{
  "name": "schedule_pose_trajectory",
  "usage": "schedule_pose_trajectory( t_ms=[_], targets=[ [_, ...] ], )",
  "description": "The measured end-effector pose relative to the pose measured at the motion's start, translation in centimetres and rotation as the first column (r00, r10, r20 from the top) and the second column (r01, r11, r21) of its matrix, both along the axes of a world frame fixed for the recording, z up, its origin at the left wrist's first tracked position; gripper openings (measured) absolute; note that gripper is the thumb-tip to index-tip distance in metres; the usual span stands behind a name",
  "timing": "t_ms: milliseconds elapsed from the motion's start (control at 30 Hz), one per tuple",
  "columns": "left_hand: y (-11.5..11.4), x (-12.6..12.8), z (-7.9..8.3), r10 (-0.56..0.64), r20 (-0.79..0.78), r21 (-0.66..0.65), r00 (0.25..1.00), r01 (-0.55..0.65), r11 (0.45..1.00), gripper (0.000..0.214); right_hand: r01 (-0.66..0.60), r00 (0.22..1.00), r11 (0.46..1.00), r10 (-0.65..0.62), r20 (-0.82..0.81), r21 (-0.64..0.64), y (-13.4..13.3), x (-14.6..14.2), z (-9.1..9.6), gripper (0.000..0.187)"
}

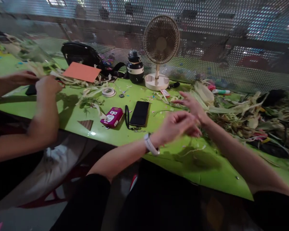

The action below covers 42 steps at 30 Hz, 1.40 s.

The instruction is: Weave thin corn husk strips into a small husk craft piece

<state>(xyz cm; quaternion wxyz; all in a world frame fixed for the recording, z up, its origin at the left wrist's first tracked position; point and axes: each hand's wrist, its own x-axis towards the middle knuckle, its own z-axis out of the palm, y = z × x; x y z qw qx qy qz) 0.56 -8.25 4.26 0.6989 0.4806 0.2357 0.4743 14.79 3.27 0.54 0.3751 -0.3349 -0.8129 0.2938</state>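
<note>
My left hand (174, 128), with a pale-banded watch (151, 144) on its wrist, is above the green table. Its fingers are curved and smeared by motion, so whether they grip anything does not show. Just behind and partly crossed by it is my right hand (192, 107), fingers stretched out and apart, with nothing visible in them. A thin pale strip (192, 151) of plant matter lies on the table below the hands. Left of them rest a black smartphone (140, 113) with a wrist strap and a magenta case (112, 117) with a cartoon face.
Dried husks and leaves (250, 115) are heaped at the right. Along the mesh wall stand a fan (161, 41), a dark bottle (135, 69) and a black bag (80, 53) with an orange sheet (82, 72) before it. Tape rolls (108, 92) lie nearby. A co-worker's hands (48, 84) handle husks at left.
</note>
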Motion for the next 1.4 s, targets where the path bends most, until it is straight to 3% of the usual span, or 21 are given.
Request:
schedule_pose_trajectory(
  t_ms=[67, 167, 233, 333, 433, 500, 600, 733, 833, 967, 1133, 1400],
  targets=[
    [-2.6, -0.1, -0.6, -0.206, 0.0, -0.033, 0.979, 0.206, 0.978, 0.042, -0.105, 0.979, 0.992, 0.09, 0.183, 0.075, 0.4, -3.8, -0.9, 0.061],
    [-5.0, 0.0, -1.9, -0.372, -0.014, -0.11, 0.928, 0.368, 0.923, 0.044, -0.339, 0.839, 0.922, 0.206, 0.503, 0.188, 0.1, -8.9, -2.8, 0.076],
    [-5.2, -0.1, -2.6, -0.356, 0.048, -0.153, 0.933, 0.359, 0.921, 0.046, -0.381, 0.782, 0.904, 0.202, 0.59, 0.194, 0.0, -10.9, -3.9, 0.082],
    [-4.4, -0.4, -2.9, -0.296, 0.082, -0.166, 0.952, 0.305, 0.938, 0.046, -0.381, 0.753, 0.911, 0.205, 0.625, 0.16, 0.3, -11.8, -4.2, 0.086],
    [-3.6, -0.5, -2.8, -0.294, 0.088, -0.151, 0.952, 0.305, 0.94, 0.045, -0.331, 0.829, 0.928, 0.199, 0.523, 0.172, 0.6, -10.3, -2.7, 0.078],
    [-3.2, -0.3, -2.6, -0.313, 0.085, -0.117, 0.946, 0.322, 0.94, 0.045, -0.186, 0.928, 0.966, 0.113, 0.356, 0.179, 0.4, -8.1, -1.1, 0.071],
    [-2.2, 0.4, -2.4, -0.318, 0.034, -0.049, 0.948, 0.319, 0.946, 0.042, -0.017, 0.989, 1.0, 0.014, 0.145, 0.025, -1.2, -3.5, 0.9, 0.066],
    [1.2, 1.5, -2.4, -0.173, -0.003, 0.022, 0.985, 0.173, 0.985, 0.034, 0.201, 0.974, 0.969, -0.214, -0.081, -0.143, -4.3, 2.3, 1.8, 0.051],
    [4.5, 2.0, -2.9, 0.085, -0.01, 0.021, 0.996, -0.085, 0.996, 0.029, 0.379, 0.908, 0.922, -0.387, -0.162, -0.08, -5.6, 4.6, 1.1, 0.054],
    [6.9, 1.6, -4.0, 0.211, -0.102, -0.06, 0.972, -0.217, 0.974, 0.035, 0.369, 0.919, 0.928, -0.373, -0.129, -0.059, -5.5, 4.7, -0.8, 0.054],
    [6.9, 0.8, -5.3, 0.221, -0.19, -0.063, 0.957, -0.237, 0.97, 0.032, 0.286, 0.951, 0.958, -0.287, -0.118, -0.024, -5.0, 3.3, -2.5, 0.047],
    [6.9, 0.9, -6.2, 0.184, -0.242, -0.087, 0.953, -0.21, 0.974, 0.033, 0.337, 0.941, 0.923, -0.321, -0.109, 0.186, -5.1, 3.3, -3.0, 0.029]
  ],
)
